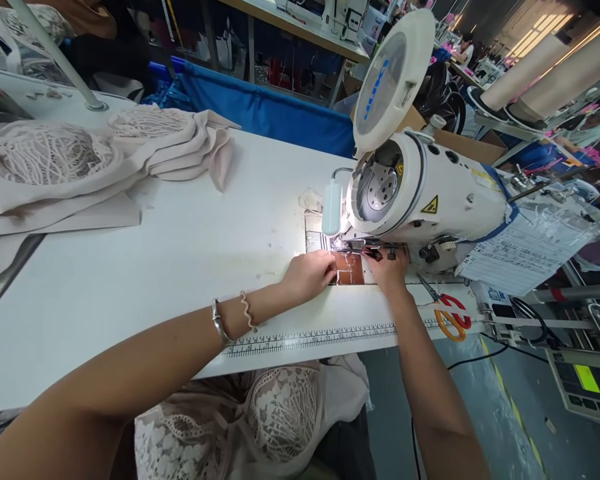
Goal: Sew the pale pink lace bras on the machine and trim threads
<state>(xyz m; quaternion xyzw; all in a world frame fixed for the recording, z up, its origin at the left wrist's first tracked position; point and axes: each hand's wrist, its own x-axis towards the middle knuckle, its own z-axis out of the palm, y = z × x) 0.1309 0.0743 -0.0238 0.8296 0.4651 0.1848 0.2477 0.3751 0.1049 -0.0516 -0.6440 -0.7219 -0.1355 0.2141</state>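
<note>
My left hand (309, 273) rests on the white table, its fingers curled together at the left side of the needle area; whatever lies in them is too small to make out. My right hand (389, 270) reaches in under the head of the sewing machine (430, 183), its fingertips hidden behind the dark presser parts. Between both hands shows a shiny brown plate (349, 269) in the machine bed. A small lamp (332, 208) lights the needle spot. In my lap lies a beige lace bra (285, 413).
More beige lace bra pieces (45, 157) are stacked at the left. Orange- and red-handled scissors (453, 317) lie right of my right wrist. A ruler strip (310, 340) runs along the front edge. Behind the table hangs blue cloth (275, 100); a written sheet (520, 250) covers the machine's right end.
</note>
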